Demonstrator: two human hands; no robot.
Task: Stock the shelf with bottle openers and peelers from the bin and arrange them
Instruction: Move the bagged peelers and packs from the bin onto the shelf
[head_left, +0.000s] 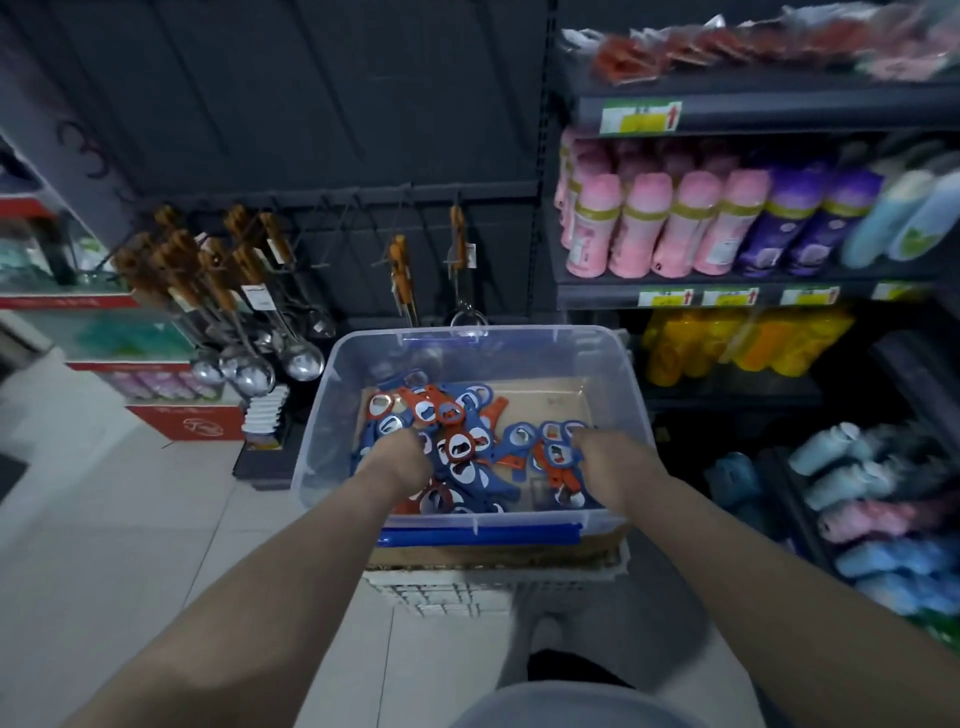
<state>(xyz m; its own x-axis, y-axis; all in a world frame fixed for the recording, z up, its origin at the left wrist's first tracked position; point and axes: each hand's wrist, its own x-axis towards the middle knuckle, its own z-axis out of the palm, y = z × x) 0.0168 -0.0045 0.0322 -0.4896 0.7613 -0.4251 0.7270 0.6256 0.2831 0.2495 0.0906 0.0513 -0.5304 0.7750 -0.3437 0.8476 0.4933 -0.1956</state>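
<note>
My two bare forearms stretch forward and down into a clear plastic bin (332, 415) that sits raised on a white crate (441, 592), likely so I can reach it without stooping. My left hand (402, 460) is buried in the thicker heap of blue and orange bottle openers (457, 447), and my right hand (605, 460) rests on a smaller cluster nearer the right wall. The fingers of both hands dip out of sight among the pieces, so I cannot tell whether either one grips anything. I judge I am gathering a handful, one side each. Whether any of the pieces are peelers I cannot make out. A brown cardboard liner (550, 402) shows under the pile. Just beyond the bin's far rim hang steel ladles (249, 364) and orange-handled utensils (400, 275) on hooks, and the bin stands between me and them. Farther right, dark shelving (597, 299) carries pink bottles (639, 228).
</note>
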